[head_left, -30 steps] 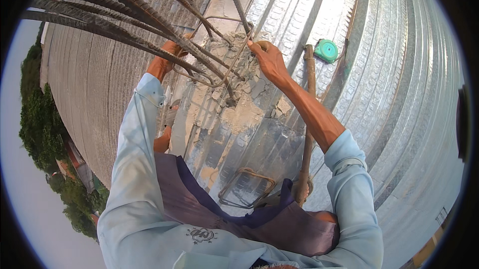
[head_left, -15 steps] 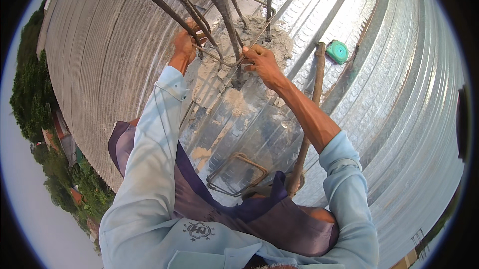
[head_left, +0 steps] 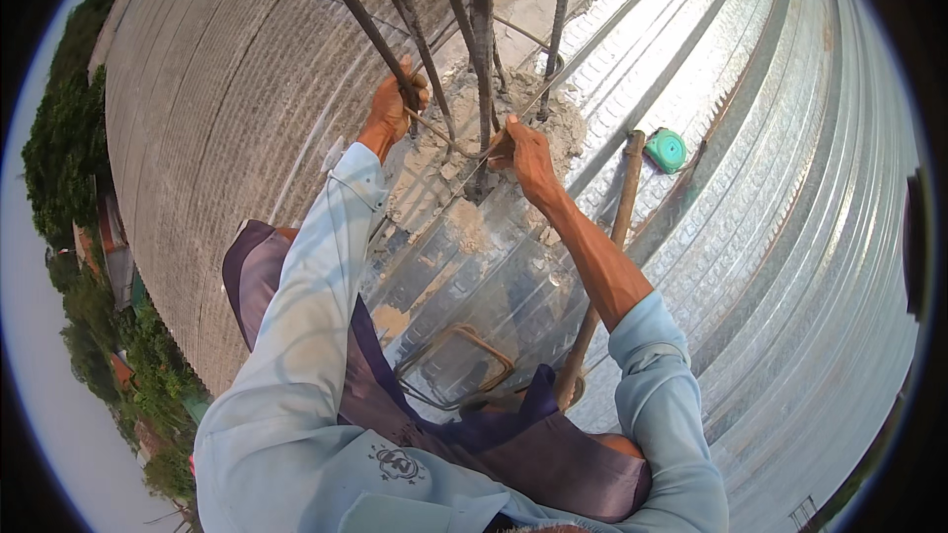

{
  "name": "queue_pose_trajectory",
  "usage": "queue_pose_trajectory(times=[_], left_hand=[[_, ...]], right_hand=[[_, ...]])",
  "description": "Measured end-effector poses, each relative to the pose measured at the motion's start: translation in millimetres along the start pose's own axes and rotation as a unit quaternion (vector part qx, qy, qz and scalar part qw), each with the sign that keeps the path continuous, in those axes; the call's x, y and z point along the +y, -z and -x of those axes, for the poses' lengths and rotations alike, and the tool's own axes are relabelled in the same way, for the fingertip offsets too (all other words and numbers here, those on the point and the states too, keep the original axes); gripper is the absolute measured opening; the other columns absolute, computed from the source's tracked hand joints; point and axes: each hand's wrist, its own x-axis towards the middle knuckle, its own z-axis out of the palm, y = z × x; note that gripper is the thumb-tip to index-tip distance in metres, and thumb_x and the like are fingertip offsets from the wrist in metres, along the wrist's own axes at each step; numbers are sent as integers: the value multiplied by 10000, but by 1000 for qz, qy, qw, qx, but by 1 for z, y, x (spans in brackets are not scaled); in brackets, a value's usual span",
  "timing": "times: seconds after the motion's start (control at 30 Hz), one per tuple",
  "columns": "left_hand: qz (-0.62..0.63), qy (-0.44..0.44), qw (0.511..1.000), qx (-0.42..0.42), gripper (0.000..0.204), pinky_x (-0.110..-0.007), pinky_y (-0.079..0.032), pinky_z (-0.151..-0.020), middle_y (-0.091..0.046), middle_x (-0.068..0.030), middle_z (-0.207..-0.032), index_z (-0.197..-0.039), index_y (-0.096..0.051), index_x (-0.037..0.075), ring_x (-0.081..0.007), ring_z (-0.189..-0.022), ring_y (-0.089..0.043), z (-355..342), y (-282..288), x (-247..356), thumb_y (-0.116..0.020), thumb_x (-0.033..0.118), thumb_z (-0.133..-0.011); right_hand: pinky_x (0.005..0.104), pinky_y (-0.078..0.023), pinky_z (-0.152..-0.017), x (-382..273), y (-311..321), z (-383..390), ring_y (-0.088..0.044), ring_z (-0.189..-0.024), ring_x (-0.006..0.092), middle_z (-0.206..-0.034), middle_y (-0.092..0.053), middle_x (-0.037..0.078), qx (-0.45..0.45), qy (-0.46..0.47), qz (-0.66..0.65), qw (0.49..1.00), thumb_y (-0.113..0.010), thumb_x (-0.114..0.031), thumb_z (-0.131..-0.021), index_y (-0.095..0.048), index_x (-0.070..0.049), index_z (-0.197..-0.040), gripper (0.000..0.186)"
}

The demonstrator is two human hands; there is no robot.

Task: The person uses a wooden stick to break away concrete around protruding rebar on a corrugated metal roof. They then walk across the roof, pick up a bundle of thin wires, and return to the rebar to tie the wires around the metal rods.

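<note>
Several upright ribbed rebars (head_left: 482, 49) rise from a patch of rough broken concrete (head_left: 464, 222). A thin bent steel stirrup (head_left: 441, 136) runs around them, low above the concrete. My left hand (head_left: 393, 106) is closed at the stirrup's left corner, against the leftmost rebar; its fingers are partly hidden behind that bar. On the near right side, my right hand (head_left: 530, 160) pinches the stirrup with thumb and fingers beside the front rebar. What lies inside that pinch is mostly hidden.
A teal tape measure (head_left: 666, 150) lies on ribbed metal decking (head_left: 750, 237), beside the top of a wooden stick (head_left: 626, 192). Loose rectangular stirrups (head_left: 506, 360) rest near my legs. To the left is a grey corrugated surface (head_left: 197, 138), with trees (head_left: 74, 138) beyond its edge.
My view has shifted, so rebars, tape measure and stick appear farther right and lower. Both hands stay at the stirrup; the right hand's fingers have curled in a little more.
</note>
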Motion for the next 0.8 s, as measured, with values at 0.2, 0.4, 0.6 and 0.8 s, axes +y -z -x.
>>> queue_pose_trajectory(times=[0.2, 0.4, 0.6, 0.8], left_hand=[[-3, 29, 997, -72, 368, -280, -384, -461, -531, -47, -556, -786, -602, 46, -134, -477, -506, -19, 15, -7, -676, 377, -929], [16, 29, 999, 3, 281, -297, -292, -362, -472, -31, -515, -710, -557, 83, -133, -369, -364, -26, 12, -15, -695, 229, -907], [43, 48, 997, -36, 244, -280, -260, -334, -452, 25, -543, -715, -573, 110, -104, -347, -335, -43, 21, -19, -726, 228, -864], [14, 50, 997, 51, 153, -302, -318, -343, -503, -40, -535, -879, -632, 25, -141, -354, -391, -35, 15, -19, -662, 169, -923]], right_hand=[[326, -525, -565, -6, 3, -8, -620, -610, 190, -723, -672, 139, 12, -23, 2, 1000, -455, -539, -1004, -645, 45, -781, 653], [318, -536, -556, -11, 0, -7, -618, -589, 191, -722, -672, 154, 5, -21, 18, 1000, -442, -482, -1025, -623, 51, -792, 609], [315, -546, -548, 0, -1, -5, -637, -610, 202, -781, -683, 172, 17, -25, -2, 1000, -441, -460, -1027, -613, 60, -848, 577], [338, -553, -544, 1, -1, -7, -654, -654, 214, -795, -682, 164, 11, -11, -15, 1000, -468, -479, -1012, -619, 59, -873, 576]])
